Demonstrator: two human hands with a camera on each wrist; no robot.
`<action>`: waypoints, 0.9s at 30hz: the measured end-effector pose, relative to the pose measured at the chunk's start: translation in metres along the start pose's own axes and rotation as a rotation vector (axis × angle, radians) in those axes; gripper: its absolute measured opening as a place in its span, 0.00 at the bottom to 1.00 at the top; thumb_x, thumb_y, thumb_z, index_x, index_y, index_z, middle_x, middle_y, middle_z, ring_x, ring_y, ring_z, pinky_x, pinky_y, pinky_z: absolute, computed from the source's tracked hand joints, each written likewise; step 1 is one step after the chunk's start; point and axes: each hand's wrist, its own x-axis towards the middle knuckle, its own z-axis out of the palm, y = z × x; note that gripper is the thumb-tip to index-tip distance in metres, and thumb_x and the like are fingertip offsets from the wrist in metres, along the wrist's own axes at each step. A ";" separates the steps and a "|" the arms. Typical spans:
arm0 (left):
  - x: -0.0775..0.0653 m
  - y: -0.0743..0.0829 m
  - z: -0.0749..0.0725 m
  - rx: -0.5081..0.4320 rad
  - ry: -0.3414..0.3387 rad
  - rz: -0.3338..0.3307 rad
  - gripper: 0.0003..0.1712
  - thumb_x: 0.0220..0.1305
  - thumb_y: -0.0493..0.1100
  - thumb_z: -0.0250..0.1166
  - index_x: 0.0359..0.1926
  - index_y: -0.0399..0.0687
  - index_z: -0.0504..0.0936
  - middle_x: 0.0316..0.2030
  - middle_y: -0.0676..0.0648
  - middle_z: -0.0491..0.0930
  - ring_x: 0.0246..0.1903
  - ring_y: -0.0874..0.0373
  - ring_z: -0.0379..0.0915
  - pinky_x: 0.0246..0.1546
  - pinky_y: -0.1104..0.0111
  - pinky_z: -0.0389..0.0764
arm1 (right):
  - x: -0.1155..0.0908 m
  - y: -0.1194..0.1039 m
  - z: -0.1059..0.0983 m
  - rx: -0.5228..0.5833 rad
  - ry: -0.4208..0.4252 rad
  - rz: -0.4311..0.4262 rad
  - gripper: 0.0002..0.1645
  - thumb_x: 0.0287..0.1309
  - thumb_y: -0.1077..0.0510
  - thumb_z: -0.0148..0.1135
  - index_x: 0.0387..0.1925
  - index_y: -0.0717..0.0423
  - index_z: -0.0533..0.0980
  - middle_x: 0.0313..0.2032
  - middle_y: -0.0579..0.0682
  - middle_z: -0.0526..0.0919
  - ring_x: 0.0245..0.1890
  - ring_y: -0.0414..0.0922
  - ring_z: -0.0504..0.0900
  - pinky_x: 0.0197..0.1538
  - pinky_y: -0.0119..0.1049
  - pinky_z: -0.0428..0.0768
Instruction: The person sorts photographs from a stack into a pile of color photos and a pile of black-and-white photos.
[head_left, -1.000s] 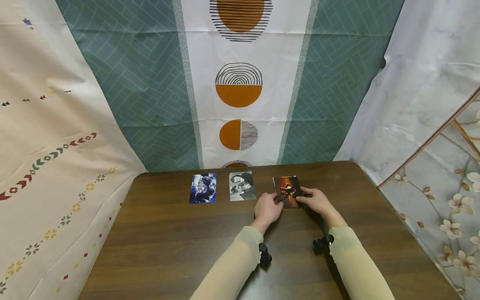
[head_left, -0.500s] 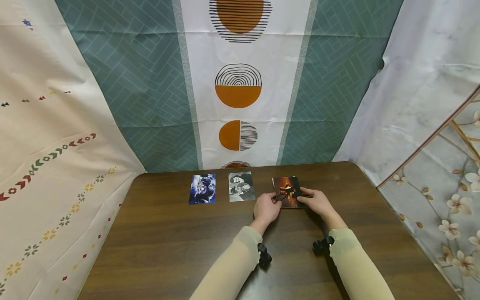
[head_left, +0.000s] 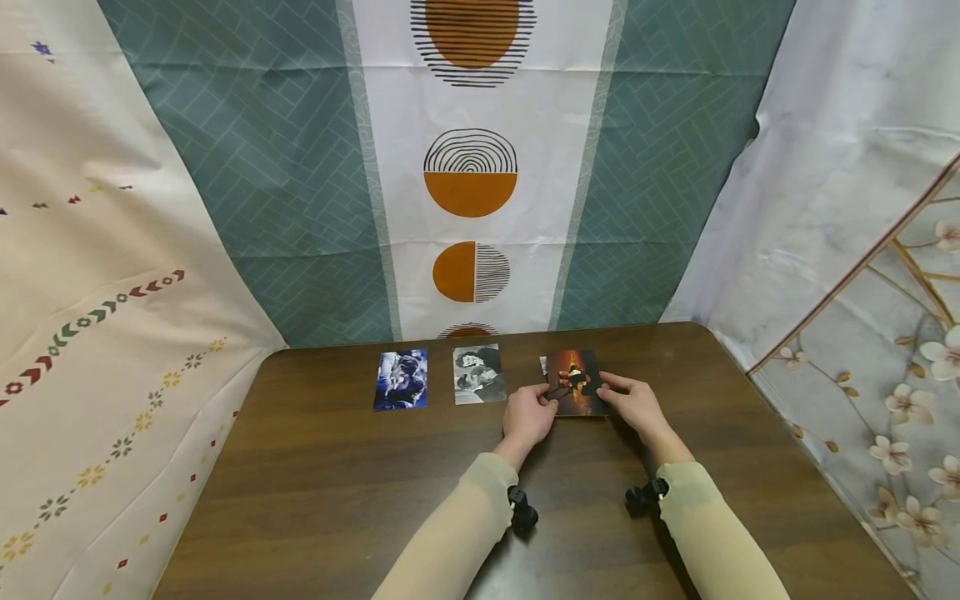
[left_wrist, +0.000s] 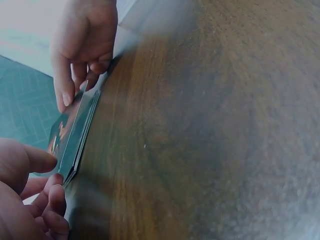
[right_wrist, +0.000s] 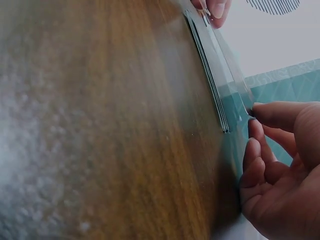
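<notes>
A dark photo card with an orange-lit figure point(head_left: 576, 382) lies between both hands at the right of the table's far side. My left hand point(head_left: 529, 414) pinches its left edge between thumb and fingers. At the opposite edge, my right hand point(head_left: 633, 406) pinches it as well. Under it is a small stack of cards point(right_wrist: 207, 75), mostly hidden in the head view. Both wrist views show the top card raised a little off this stack, with a gap between. In the left wrist view the dark card point(left_wrist: 62, 132) tilts slightly above the stacked edges.
Left of the hands lie a black-and-white photo card point(head_left: 478, 375) and a blue photo card point(head_left: 401, 380), side by side near the back edge of the wooden table point(head_left: 337, 500). A patterned curtain point(head_left: 300, 208) hangs just behind that edge.
The dark card has come up slightly and shifted off the stack, so a pale corner of a card beneath shows at its upper left. Both hands keep their pinch; the head view drifts slightly.
</notes>
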 end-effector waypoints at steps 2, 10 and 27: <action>-0.001 0.001 -0.002 -0.006 -0.004 0.004 0.21 0.68 0.45 0.72 0.60 0.50 0.90 0.29 0.59 0.80 0.29 0.62 0.75 0.29 0.66 0.73 | -0.001 -0.001 0.000 0.010 0.003 -0.004 0.29 0.77 0.57 0.63 0.74 0.61 0.74 0.63 0.65 0.82 0.68 0.59 0.77 0.68 0.48 0.74; -0.003 0.001 -0.005 -0.059 -0.006 0.018 0.20 0.69 0.44 0.72 0.60 0.48 0.90 0.29 0.58 0.80 0.29 0.64 0.73 0.31 0.67 0.73 | -0.005 -0.002 0.002 -0.015 0.010 -0.022 0.30 0.78 0.56 0.62 0.76 0.59 0.72 0.63 0.66 0.82 0.67 0.60 0.77 0.65 0.49 0.77; -0.004 -0.011 -0.028 -0.213 0.030 0.082 0.19 0.68 0.37 0.72 0.59 0.40 0.89 0.28 0.55 0.81 0.27 0.67 0.72 0.33 0.69 0.75 | -0.013 -0.018 0.022 -0.028 0.034 -0.070 0.31 0.76 0.55 0.64 0.76 0.56 0.73 0.56 0.61 0.85 0.55 0.53 0.80 0.43 0.34 0.76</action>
